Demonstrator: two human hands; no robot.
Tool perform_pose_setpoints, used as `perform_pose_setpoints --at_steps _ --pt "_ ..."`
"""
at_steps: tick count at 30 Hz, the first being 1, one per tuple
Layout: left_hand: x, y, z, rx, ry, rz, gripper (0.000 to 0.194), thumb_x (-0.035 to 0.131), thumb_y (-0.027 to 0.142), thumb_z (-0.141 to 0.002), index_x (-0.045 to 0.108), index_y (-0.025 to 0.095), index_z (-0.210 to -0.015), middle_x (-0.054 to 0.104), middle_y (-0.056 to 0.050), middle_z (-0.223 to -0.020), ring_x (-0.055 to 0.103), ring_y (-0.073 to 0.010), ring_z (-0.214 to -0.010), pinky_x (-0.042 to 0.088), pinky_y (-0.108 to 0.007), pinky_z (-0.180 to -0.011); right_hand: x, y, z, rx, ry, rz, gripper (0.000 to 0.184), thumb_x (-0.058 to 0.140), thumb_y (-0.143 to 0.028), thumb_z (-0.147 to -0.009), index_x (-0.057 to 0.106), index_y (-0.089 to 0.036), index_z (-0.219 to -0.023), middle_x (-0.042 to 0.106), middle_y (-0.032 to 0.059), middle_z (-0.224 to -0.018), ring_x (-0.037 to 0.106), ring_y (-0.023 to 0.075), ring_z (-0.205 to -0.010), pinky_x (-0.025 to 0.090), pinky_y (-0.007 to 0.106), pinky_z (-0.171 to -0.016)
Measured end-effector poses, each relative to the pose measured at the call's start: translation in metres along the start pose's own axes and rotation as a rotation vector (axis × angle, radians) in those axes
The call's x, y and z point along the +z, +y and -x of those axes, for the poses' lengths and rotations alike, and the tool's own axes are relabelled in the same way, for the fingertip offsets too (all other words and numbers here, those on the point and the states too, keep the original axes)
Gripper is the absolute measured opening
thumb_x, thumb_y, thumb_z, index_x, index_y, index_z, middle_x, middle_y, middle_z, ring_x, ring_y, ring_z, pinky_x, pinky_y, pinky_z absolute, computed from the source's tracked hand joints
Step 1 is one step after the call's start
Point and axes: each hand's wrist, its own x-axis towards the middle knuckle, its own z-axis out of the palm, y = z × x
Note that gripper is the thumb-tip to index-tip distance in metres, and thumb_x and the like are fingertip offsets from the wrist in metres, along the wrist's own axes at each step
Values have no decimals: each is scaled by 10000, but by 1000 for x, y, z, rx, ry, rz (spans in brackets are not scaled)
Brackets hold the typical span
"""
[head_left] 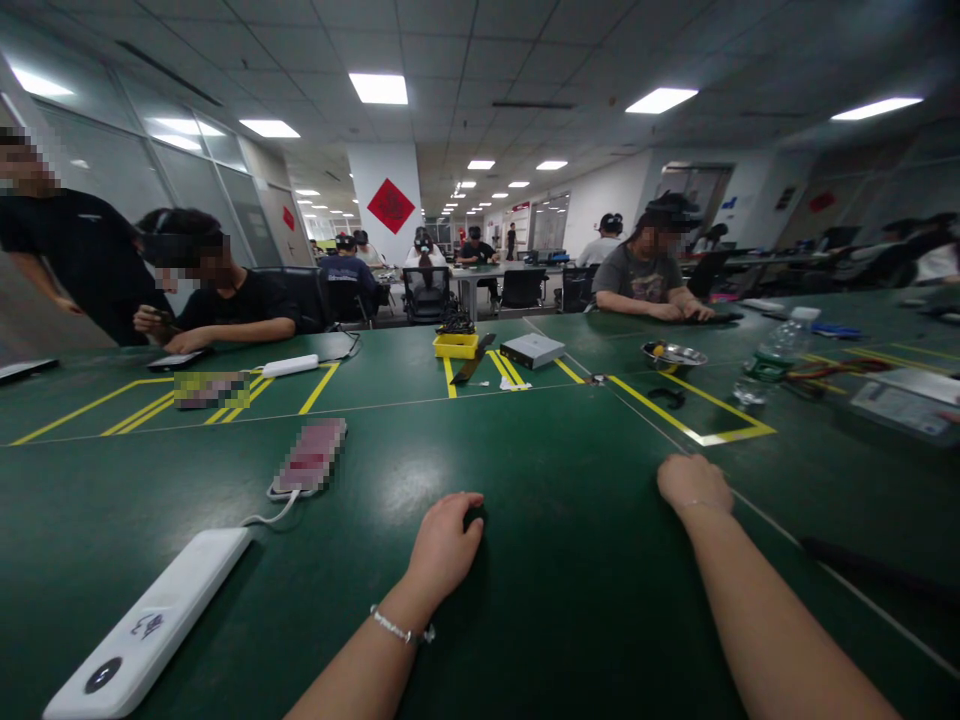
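Observation:
My left hand (pixel 444 545) rests on the green table (pixel 555 560), its fingers loosely bent and the thumb standing apart from the index finger. Nothing shows in it. A bead bracelet (pixel 394 625) circles that wrist. Further right, my right hand (pixel 696 484) lies on the table as a loose fist, fingers folded under, with no object visible in it. Left of my left hand, a white power bank (pixel 161 620) with handwriting on it joins by a short white cable (pixel 274 512) to a phone (pixel 309 458) with a blurred screen.
Ahead lie a yellow tray (pixel 455 346) with black items, a grey box (pixel 532 350), a metal bowl (pixel 675 355) and yellow tape outlines. On the right are a plastic bottle (pixel 780 355) and a metal case with wires (pixel 907 402). People sit across the table.

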Motion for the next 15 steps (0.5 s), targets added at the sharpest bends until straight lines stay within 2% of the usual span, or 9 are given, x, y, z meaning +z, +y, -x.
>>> perform_pose_setpoints --at_steps 4,7,11,15 --pt "1 0 0 -3 0 -2 293 495 178 -741 601 217 -1011 638 -36 -1053 546 -192 -1016 393 -356 -928 -10 -13 7 -23 68 -33 396 310 -251 -791 661 -127 -928 586 203 -962 567 308 -868 444 383 -638" --pt "0 1 -1 3 3 -6 285 492 182 -745 601 227 -1004 640 -32 -1046 547 -193 -1014 397 -359 -921 -17 -34 16 -81 78 -116 397 305 -315 -802 667 -172 -878 605 158 -893 586 250 -756 427 331 -573" --pt "-1 1 -1 5 -1 -15 277 502 192 -745 597 227 -1003 634 -35 -1054 543 -199 -1021 390 -367 -921 -18 -74 43 -250 -28 -297 334 358 -336 -790 660 -194 -786 627 101 -831 580 189 -677 400 282 -551" --pt "4 4 1 38 -16 6 282 556 278 -737 574 220 -1013 647 -39 -999 565 -202 -965 410 -358 -871 -13 -119 87 -486 -226 -626 251 420 -332 -770 635 -207 -732 634 21 -693 563 150 -633 388 251 -561"
